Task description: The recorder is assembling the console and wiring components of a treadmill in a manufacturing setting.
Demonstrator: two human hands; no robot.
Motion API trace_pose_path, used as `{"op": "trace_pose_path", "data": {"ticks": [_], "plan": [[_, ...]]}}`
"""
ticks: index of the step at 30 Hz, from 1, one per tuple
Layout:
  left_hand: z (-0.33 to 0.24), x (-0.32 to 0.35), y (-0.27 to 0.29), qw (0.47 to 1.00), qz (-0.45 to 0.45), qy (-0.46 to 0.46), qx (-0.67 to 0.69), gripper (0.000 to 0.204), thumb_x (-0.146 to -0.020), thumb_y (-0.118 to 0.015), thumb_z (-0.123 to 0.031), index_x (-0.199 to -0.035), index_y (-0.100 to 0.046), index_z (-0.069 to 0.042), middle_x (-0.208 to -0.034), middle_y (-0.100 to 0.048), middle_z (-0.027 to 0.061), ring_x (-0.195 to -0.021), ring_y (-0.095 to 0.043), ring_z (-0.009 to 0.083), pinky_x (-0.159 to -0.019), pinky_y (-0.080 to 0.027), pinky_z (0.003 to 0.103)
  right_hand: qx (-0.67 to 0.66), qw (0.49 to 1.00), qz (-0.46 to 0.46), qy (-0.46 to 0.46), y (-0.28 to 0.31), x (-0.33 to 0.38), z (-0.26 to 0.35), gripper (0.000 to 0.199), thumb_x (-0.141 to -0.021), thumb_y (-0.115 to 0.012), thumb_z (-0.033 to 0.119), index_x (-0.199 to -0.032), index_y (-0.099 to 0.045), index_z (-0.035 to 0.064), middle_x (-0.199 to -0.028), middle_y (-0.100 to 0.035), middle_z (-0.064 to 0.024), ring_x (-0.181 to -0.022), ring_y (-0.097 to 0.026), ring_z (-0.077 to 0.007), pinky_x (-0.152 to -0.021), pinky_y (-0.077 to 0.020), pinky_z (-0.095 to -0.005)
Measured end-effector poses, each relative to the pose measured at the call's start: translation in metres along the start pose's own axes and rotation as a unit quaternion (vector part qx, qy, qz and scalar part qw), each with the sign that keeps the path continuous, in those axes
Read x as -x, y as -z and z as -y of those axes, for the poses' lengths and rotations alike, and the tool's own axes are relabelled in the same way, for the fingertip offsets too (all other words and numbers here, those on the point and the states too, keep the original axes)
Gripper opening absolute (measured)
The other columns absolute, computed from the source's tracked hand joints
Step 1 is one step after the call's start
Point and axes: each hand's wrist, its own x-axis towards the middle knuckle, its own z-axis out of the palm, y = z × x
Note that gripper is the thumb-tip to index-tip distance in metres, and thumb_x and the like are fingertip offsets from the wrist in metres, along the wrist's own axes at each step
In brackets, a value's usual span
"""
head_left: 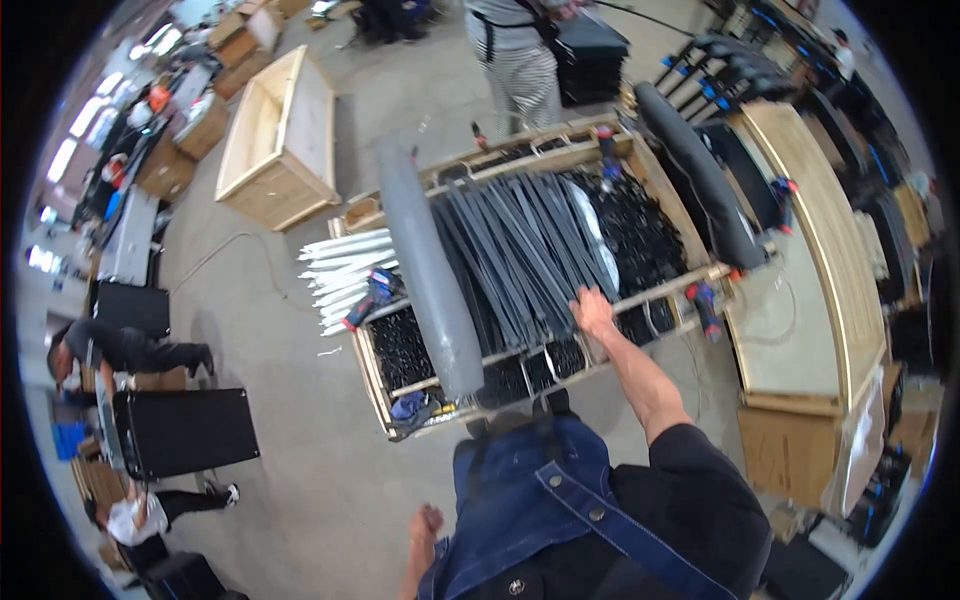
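Note:
My right hand [593, 311] reaches over a wooden-framed bin and is closed at the near ends of the long dark grey strips [520, 250], with its fingers curled on one of them. Beside my apron, my left hand [427, 521] hangs low with its fingers curled in and nothing visible in it. A long grey padded roll [425, 270] lies across the bin, left of the strips. Small black parts [640, 225] fill the bin's right section. White strips [345, 270] stick out past its left side.
Cordless drills rest on the bin's edges: one at left [372, 297], one at right [706, 308]. Another dark padded roll [695, 175] leans at the right, near a wooden-edged panel [805, 300]. A wooden crate [280, 140] stands far left. Several people work around.

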Motion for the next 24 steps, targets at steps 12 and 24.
{"op": "trace_pose_path", "data": {"ticks": [12,24], "plan": [[-0.002,0.16,-0.194,0.985,-0.017,0.092,-0.143,0.031,-0.102,-0.05,-0.029,-0.114,-0.061,-0.003,-0.096,-0.068,0.0158,-0.084,-0.066,0.0262,-0.067,-0.053,0.04,-0.539,0.691,0.459,-0.148,0.063,-0.05,0.039,0.052,-0.095,-0.068,0.044,-0.128,-0.053,0.006,-0.093,-0.058,-0.0098,-0.076,-0.064,-0.022,-0.07,-0.0593,-0.0434],[-0.134,-0.004,-0.233,0.981,-0.035,0.087,0.172,0.037,-0.096,-0.064,-0.035,-0.114,-0.065,-0.003,-0.099,-0.072,0.0103,-0.082,-0.069,0.0191,-0.071,-0.055,0.031,-0.406,0.907,0.085,0.07,0.074,0.066,-0.004,0.037,-0.101,-0.056,0.036,-0.087,-0.057,0.002,-0.06,-0.054,-0.0009,-0.044,-0.049,-0.0125,-0.039,-0.038,-0.0318]]}}
